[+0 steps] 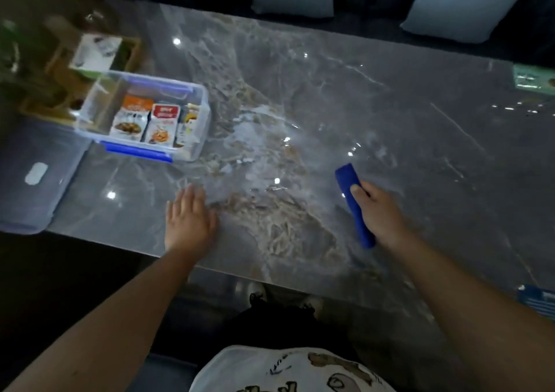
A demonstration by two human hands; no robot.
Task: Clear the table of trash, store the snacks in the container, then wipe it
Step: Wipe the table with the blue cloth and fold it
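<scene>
A grey marble table (375, 97) fills the view. My right hand (381, 214) presses a folded blue cloth (354, 202) flat on the tabletop near the front edge. Flat on the marble to its left lies my left hand (187, 219), fingers spread and holding nothing. At the table's left stands a clear plastic container (198, 97) with blue clips. Inside it stand three snack packets (156, 124), upright side by side.
The container's lid (36, 175) lies at the front left corner. A wooden organiser (60, 70) with a card stands behind the container. A green packet (533, 76) lies at the right edge, a blue item (537, 301) at the front right. Pillows (468, 4) sit beyond the far edge.
</scene>
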